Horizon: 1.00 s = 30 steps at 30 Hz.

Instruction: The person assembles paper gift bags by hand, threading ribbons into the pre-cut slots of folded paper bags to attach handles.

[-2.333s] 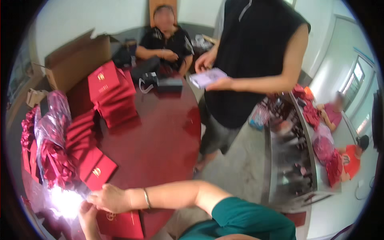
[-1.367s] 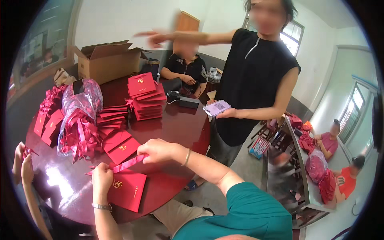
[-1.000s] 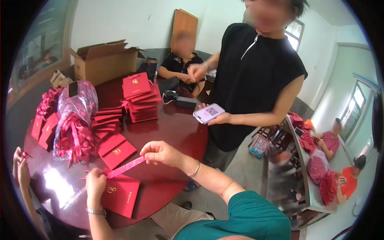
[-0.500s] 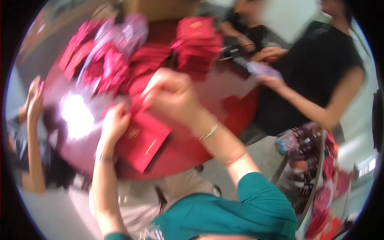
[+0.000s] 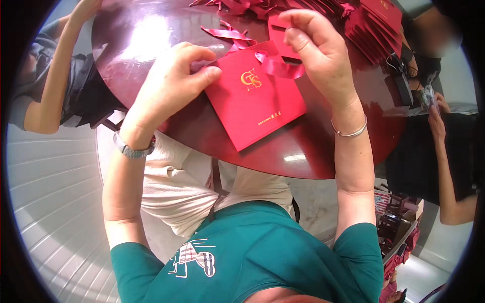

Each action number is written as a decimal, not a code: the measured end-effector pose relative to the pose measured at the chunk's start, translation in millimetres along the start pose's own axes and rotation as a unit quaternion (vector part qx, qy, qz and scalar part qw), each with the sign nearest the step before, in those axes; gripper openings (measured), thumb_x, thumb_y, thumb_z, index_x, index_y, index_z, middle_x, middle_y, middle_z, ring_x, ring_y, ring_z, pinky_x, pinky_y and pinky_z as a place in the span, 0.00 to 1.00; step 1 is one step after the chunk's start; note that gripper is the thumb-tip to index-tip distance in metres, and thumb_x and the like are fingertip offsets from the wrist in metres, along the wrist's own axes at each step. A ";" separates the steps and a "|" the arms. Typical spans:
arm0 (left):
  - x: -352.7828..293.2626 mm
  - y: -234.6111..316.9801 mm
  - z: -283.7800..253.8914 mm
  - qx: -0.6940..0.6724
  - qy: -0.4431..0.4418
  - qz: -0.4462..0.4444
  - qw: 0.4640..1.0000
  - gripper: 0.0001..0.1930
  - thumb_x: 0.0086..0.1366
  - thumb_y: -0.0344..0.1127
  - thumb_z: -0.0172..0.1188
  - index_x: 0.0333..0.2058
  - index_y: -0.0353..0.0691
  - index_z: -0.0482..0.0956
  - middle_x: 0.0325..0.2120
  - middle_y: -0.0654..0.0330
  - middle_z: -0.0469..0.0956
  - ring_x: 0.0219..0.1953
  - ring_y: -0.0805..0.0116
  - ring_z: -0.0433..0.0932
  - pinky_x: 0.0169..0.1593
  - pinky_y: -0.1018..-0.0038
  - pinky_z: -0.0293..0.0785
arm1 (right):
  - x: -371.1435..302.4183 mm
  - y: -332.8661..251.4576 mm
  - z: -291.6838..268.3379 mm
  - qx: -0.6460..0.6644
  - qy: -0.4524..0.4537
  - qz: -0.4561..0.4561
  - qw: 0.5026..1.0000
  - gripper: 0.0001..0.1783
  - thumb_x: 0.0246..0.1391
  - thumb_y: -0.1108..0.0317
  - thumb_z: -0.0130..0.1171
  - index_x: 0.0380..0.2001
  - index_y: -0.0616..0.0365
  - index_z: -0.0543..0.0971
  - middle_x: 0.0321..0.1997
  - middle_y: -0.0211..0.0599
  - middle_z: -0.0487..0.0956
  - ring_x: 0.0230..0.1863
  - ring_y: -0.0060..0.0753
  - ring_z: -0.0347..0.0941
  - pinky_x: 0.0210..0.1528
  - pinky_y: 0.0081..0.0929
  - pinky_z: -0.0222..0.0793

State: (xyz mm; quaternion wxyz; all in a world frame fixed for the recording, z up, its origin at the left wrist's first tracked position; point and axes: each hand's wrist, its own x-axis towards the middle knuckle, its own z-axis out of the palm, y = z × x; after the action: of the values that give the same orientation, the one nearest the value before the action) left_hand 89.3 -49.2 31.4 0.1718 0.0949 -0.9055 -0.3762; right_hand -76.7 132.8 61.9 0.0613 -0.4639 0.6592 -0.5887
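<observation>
A flat red paper gift bag (image 5: pixel 255 98) with gold lettering lies on the round table in front of me. A shiny pink-red ribbon (image 5: pixel 283 68) loops from its top edge. My left hand (image 5: pixel 177 78) is at the bag's upper left corner, thumb and forefinger apart, with the thumb tip at the bag's edge. Above the bag's right side hangs my right hand (image 5: pixel 323 55), its fingers loosely curled and the thumb apart from them. Nothing shows between those fingers. Another red bag (image 5: pixel 280 35) lies just beyond, partly hidden by my right hand.
The dark red table (image 5: pixel 194 139) curves around in front of me. Fanned red bags (image 5: pixel 374 30) are stacked at the far right, and loose ribbons (image 5: pixel 230 35) lie beyond the bag. One person's arm (image 5: pixel 55 96) is at left; another's hand (image 5: pixel 438 108) holds something at right.
My view has turned and dropped nearer the bag. Both hands have gone from closed to open and moved farther apart, the left one to the bag's left corner.
</observation>
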 end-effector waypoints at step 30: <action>48.4 37.8 33.8 -0.383 -0.072 -0.001 0.921 0.05 0.57 0.24 0.59 0.33 0.31 0.78 0.30 0.64 0.76 0.31 0.80 0.71 0.36 0.83 0.66 | -22.6 -26.9 -7.3 -0.253 0.089 -0.219 0.938 0.03 0.49 0.70 0.59 0.28 0.55 0.76 0.30 0.35 0.75 0.36 0.44 0.70 0.41 0.39 0.66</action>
State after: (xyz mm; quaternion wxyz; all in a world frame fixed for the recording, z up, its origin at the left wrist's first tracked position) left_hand 30.1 -15.4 47.8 0.1288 -0.0045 -0.7023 -0.7001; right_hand -54.0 156.8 76.0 -0.2470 -0.5427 0.6716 -0.4398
